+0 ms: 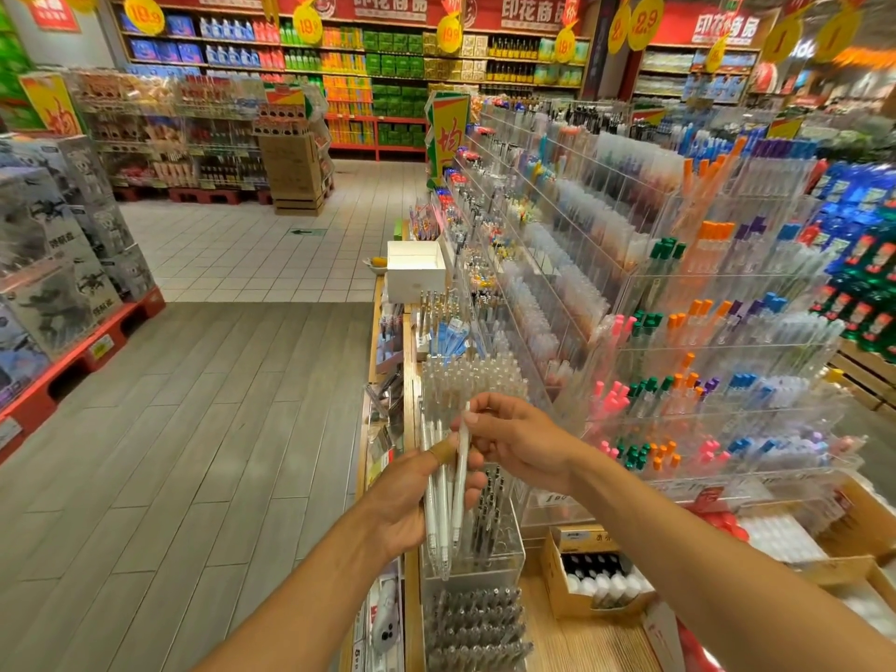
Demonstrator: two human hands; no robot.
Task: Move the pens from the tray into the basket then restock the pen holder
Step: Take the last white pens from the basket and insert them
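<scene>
White pens (442, 502) sit bunched in our left hand (412, 502) over the clear pen holder (485, 550), so our right hand (519, 438) can pinch one out to slot in.

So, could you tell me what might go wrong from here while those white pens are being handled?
The left hand grips a loose bundle of white pens whose tips hang below the palm, so one could slide out. The right hand pinches a single pen by its upper end, a light hold that may slip. Dropped pens could fall into the clear pen holder below and mix with its dark pens.
</scene>
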